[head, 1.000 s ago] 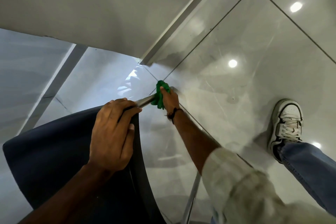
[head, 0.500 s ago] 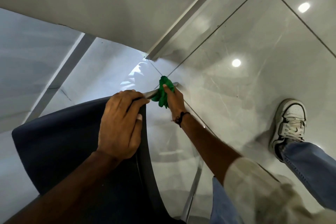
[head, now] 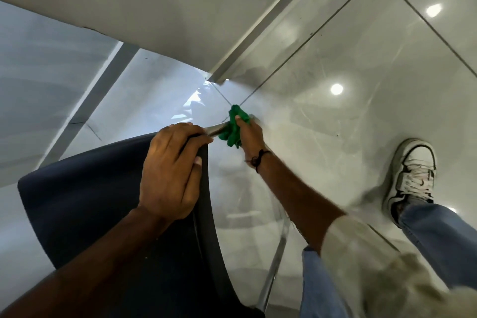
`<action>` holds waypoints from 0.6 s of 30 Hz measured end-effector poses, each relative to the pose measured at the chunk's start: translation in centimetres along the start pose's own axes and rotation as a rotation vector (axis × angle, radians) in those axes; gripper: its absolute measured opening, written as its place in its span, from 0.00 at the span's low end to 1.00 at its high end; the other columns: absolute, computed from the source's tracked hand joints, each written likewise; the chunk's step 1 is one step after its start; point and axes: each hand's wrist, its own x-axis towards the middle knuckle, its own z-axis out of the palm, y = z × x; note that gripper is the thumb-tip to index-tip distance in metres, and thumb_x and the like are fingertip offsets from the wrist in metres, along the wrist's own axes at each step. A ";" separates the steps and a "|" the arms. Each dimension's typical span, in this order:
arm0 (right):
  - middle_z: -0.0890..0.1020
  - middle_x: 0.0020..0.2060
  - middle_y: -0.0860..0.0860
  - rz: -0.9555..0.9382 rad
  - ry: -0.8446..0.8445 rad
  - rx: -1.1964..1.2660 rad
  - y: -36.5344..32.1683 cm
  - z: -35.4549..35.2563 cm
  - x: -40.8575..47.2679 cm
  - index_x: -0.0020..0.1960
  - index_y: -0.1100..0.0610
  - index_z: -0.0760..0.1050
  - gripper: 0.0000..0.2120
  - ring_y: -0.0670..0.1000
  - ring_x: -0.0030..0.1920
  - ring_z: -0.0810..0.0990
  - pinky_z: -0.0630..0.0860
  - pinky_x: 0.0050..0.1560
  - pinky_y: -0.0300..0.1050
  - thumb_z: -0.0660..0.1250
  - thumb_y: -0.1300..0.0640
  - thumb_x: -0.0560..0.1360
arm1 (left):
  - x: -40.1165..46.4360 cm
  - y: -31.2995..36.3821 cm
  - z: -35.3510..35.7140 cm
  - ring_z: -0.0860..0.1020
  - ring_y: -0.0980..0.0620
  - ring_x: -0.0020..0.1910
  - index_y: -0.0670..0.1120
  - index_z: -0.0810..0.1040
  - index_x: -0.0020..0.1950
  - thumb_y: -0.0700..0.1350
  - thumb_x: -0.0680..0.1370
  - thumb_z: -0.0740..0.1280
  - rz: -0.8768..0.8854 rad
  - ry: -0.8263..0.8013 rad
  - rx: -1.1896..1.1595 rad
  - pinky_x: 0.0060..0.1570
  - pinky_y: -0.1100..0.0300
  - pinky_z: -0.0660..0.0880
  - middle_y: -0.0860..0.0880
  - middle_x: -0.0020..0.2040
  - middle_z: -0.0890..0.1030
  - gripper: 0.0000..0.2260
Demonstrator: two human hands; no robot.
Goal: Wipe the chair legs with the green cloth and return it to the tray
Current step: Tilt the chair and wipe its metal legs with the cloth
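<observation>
A dark blue chair is tipped toward me, its seat filling the lower left. My left hand grips the seat's edge where a shiny metal chair leg comes out. My right hand is closed on the green cloth, which is wrapped around that leg near its far end, close to the floor. A second metal leg runs down at the bottom centre, partly behind my right forearm. No tray is in view.
Glossy grey floor tiles reflect ceiling lights. A white table top overhangs at the top, with its pale leg meeting the floor beside the cloth. My white sneaker and jeans leg stand at the right.
The view has shifted slightly. My right hand with the green cloth stays on the far end of the chair leg, moving a little along it. My left hand keeps its grip on the seat.
</observation>
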 end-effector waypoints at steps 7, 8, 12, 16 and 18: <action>0.85 0.60 0.52 -0.179 -0.083 -0.128 1.9 1.3 -7.0 0.75 0.49 0.74 0.24 0.49 0.55 0.84 0.82 0.47 0.38 0.66 0.44 0.80 | -0.2 -0.1 0.0 0.74 0.44 0.67 0.43 0.80 0.66 0.44 0.79 0.61 -0.020 -0.013 0.011 0.75 0.61 0.58 0.44 0.66 0.79 0.18; 0.85 0.60 0.55 -0.175 -0.047 -0.133 1.6 1.3 -6.0 0.74 0.51 0.75 0.23 0.51 0.55 0.84 0.81 0.51 0.42 0.65 0.46 0.82 | -0.3 -0.2 0.2 0.74 0.44 0.67 0.43 0.79 0.66 0.44 0.79 0.61 -0.013 -0.008 0.016 0.75 0.61 0.59 0.44 0.66 0.79 0.18; 0.85 0.54 0.58 -0.017 0.078 -0.039 -0.3 0.3 -0.7 0.62 0.58 0.80 0.13 0.57 0.51 0.83 0.83 0.58 0.57 0.67 0.52 0.82 | -0.3 -0.6 0.7 0.74 0.43 0.67 0.43 0.79 0.66 0.44 0.80 0.60 0.032 0.032 0.022 0.73 0.60 0.60 0.44 0.66 0.78 0.17; 0.85 0.53 0.59 0.071 0.150 -0.150 -1.5 -0.1 2.1 0.56 0.58 0.82 0.08 0.62 0.56 0.86 0.83 0.62 0.55 0.70 0.56 0.78 | -0.4 -0.7 0.9 0.75 0.43 0.67 0.43 0.79 0.66 0.44 0.79 0.60 0.039 0.055 0.023 0.73 0.59 0.60 0.45 0.66 0.79 0.17; 0.85 0.52 0.56 0.065 0.155 -0.259 -2.2 0.0 1.7 0.57 0.57 0.84 0.12 0.59 0.55 0.86 0.83 0.62 0.52 0.71 0.55 0.77 | -0.3 -0.7 0.9 0.75 0.42 0.66 0.43 0.79 0.66 0.43 0.79 0.60 0.046 0.056 0.019 0.73 0.60 0.61 0.44 0.66 0.79 0.17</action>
